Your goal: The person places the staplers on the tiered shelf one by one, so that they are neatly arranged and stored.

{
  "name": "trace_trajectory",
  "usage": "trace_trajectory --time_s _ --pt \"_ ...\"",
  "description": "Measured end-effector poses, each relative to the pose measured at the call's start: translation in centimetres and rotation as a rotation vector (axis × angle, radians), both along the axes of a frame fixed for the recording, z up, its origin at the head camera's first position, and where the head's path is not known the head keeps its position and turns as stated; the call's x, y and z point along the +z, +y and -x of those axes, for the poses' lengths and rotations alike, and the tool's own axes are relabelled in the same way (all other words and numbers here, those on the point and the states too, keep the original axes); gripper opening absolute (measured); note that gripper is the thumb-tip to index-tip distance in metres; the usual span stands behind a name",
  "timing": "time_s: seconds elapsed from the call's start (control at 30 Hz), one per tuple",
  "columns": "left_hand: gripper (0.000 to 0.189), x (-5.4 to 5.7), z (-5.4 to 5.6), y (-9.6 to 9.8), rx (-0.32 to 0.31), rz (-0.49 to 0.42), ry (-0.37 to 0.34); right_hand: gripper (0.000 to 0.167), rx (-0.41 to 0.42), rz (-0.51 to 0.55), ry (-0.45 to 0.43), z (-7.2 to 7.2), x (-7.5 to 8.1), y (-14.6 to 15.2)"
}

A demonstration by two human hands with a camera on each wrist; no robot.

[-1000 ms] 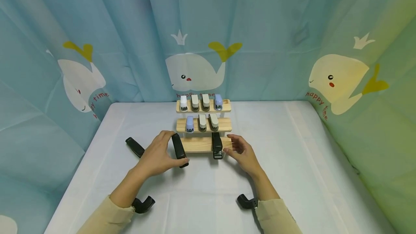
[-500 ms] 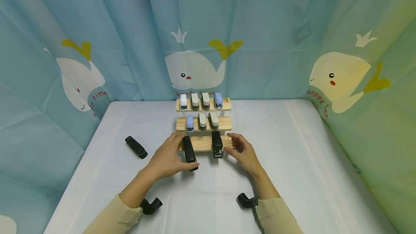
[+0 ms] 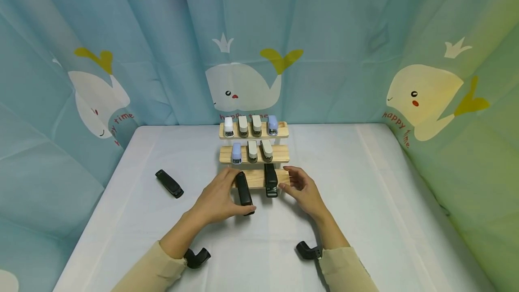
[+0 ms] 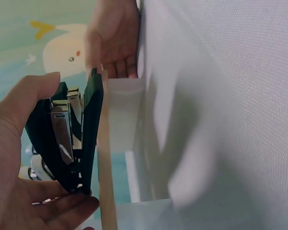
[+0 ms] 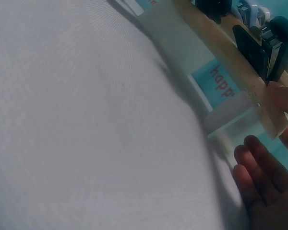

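Note:
My left hand holds a black stapler lengthwise, thumb at its near end and fingers at its far end. In the left wrist view, this stapler has its arm raised from its base, close over the bottom wooden shelf; whether it touches the wood I cannot tell. Another black stapler stands on that shelf further right. Beside it, my right hand grips the shelf's right end, thumb in front and a finger behind. The right wrist view shows the thumb by the standing stapler's base.
Small white, beige and blue staplers stand on the rack's middle shelf and top shelf. A third black stapler lies on the white-covered table at left. Curtains printed with whales enclose the back and sides.
My left hand has carried its black stapler rightward along the bottom shelf, closer to the standing one. The right hand has stayed at the shelf's end.

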State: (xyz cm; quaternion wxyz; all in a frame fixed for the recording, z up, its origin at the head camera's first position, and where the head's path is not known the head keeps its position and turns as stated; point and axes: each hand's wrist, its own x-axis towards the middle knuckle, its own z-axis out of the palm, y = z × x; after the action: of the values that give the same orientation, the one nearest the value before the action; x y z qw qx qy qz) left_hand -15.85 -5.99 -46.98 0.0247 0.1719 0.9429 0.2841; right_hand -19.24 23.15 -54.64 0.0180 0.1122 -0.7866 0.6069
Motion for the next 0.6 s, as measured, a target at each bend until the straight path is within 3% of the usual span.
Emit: trace_trajectory --time_s 0.33,0.6 --pt "0.105 -0.5 0.5 0.9 -0.016 0.014 0.023 0.058 0.0 0.01 -0.01 0.0 -0.1 0.0" --pt "0.105 -0.5 0.8 1.6 -0.015 0.01 -0.012 0.058 -0.001 0.005 -0.008 0.0 0.0 0.0"
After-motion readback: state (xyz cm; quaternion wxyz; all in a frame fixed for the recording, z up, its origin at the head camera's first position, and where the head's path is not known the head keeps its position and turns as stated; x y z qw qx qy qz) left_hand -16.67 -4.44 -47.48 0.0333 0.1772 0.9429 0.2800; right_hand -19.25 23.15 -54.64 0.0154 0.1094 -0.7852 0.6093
